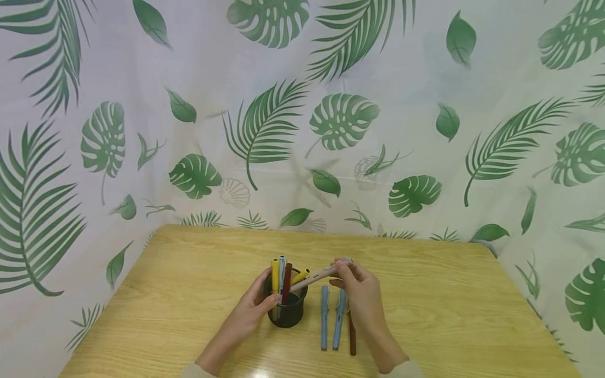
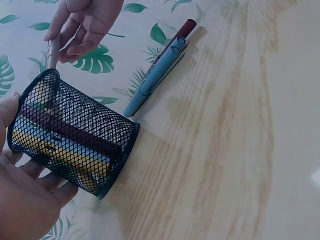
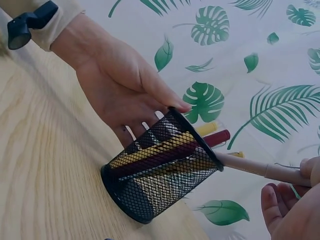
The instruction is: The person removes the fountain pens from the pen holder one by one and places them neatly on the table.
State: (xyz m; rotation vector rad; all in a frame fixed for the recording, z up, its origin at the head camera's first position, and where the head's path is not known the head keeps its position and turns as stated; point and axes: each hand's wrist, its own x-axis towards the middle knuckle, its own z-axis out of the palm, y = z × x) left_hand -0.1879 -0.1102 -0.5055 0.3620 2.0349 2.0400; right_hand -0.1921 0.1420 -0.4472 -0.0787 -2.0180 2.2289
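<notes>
My left hand [image 1: 247,310] grips a black mesh pen holder [image 2: 82,127] by its side, thumb at the rim and fingers round the wall. Inside stand two yellow pens [image 1: 275,275], a light blue pen [image 1: 282,266] and a dark red pen [image 3: 217,138]. Between thumb and fingers, my right hand [image 1: 361,294] pinches a pale grey pen [image 1: 317,275]. It slants down to the left, its lower end within the mouth of the holder. Two blue pens [image 1: 324,320] and a brown-red pen [image 1: 352,333] lie on the table below my right hand, which partly covers the brown-red one.
The wooden table [image 1: 449,304] carries all of this. Behind it and at both sides hangs a white cloth [image 1: 283,68] printed with green leaves. A small black device [image 3: 31,24] sits on the left wrist.
</notes>
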